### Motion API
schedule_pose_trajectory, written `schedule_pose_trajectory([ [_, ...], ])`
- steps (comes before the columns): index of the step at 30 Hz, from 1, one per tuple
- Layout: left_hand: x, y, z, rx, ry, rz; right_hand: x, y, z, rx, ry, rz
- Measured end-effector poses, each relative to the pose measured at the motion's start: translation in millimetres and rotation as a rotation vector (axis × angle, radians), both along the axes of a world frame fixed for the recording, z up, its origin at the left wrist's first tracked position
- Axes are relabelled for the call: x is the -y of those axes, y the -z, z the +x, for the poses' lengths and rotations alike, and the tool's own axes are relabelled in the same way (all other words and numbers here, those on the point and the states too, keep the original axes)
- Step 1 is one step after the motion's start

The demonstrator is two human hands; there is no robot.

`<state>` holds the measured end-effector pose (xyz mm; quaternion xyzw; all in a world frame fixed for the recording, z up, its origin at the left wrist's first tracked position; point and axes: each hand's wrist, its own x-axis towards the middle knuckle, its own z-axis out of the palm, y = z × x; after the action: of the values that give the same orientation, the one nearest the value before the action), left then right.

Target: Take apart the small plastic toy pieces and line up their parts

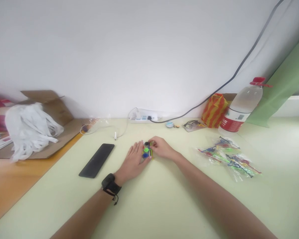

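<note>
A small plastic toy [146, 151] with green, blue and black round pieces and yellow edging lies on the table between my hands. My left hand [134, 161] rests flat beside it, fingers stretched out. Its thumb lies along the near end of the toy and its index finger along the far end, so the toy sits between them. The fingers of my right hand [160, 147] are pinched at the toy's far right edge, by a dark upright strip. Exactly which part they grip is too small to tell.
A black phone [96, 160] lies left. Bagged colourful plastic pieces [230, 157] lie right, below a large bottle [244, 108] and a striped bag [214, 110]. A power strip [144, 117] stands against the wall. White strips [31, 127] hang over a cardboard box [64, 131].
</note>
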<state>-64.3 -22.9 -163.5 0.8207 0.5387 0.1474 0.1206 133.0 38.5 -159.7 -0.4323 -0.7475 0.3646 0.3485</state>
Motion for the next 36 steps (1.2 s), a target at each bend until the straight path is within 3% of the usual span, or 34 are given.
schedule_pose_trajectory([
  [15,-3,-10.7,-8,-0.013,0.005,0.031,4,-1.7,4,0.063,-0.069,0.112],
  [27,-2,-3.0,-7,0.001,-0.018,0.073,8,-3.5,2,0.083,-0.074,0.144],
  [36,0,-9.3,-4,-0.013,-0.040,0.040,16,-11.4,-1,0.132,-0.090,0.192],
])
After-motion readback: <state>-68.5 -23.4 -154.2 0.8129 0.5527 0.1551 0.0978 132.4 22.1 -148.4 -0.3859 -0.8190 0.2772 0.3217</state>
